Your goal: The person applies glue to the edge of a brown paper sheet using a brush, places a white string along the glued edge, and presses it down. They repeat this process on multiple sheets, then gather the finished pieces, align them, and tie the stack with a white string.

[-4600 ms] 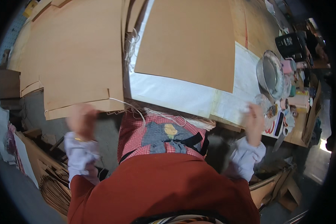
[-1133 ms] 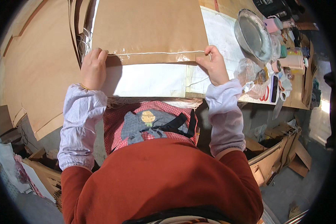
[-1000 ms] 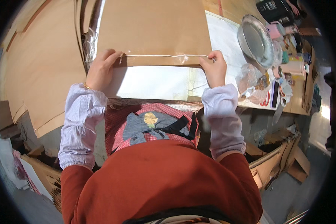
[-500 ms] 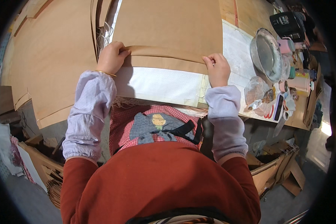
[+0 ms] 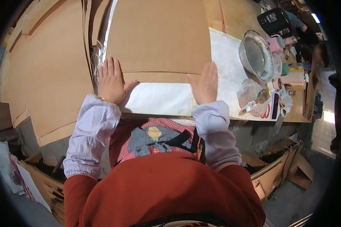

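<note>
One brown paper sheet is seen at 12 o'clock from the centre of the view, laid flat over a white cover on the worktop. Its sides are run from 6 toward 12 o'clock; the far end is cut off by the upper edge of the view, so its full length cannot be told. Along the near edge, one narrow flap is laid down, its long axis pointed from 9 to 3 o'clock.

Two hands are set on the sheet, one at each end of the flap. The left hand, at 10 o'clock, is spread flat at the left end, its fingers slightly apart and pointed to 12 o'clock, its thumb stretched toward 2. The right hand, between 1 and 2 o'clock, is laid flat at the right end; its fingers, somewhat blurred, are held together, with the thumb set apart.

More brown paper is stacked between 9 and 10 o'clock; the layers cannot be counted. Loose white strings, also uncountable, are bunched beside the sheet's left edge. One metal basin is placed at 2 o'clock, and one dark phone is left at 3.
</note>
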Demonstrator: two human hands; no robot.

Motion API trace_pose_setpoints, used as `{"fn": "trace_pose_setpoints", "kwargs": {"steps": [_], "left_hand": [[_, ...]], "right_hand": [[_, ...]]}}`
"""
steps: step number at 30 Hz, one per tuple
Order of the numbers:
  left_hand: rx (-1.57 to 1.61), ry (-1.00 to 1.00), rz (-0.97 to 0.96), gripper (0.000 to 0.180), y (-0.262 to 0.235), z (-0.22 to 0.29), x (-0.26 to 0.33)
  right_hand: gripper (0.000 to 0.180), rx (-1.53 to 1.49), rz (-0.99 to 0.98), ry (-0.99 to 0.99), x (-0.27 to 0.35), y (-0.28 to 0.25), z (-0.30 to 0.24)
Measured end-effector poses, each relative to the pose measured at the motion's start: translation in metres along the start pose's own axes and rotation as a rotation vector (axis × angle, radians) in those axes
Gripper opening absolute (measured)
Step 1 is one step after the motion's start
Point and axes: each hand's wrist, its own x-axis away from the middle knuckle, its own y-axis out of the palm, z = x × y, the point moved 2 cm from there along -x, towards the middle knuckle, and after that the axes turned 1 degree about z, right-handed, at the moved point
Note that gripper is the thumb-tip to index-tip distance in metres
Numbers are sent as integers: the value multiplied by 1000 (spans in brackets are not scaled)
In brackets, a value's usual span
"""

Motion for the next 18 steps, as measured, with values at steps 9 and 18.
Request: {"fn": "trace_pose_setpoints", "kwargs": {"steps": [9,18], "left_hand": [[283,-10,29,84,4,-10,-6],[1308,-310,-13,17,-29,-22,30]], "right_hand": [[36,-345,-144,436,-37,-15,30],[24,-1120,-201,379,32,-57,77]]}}
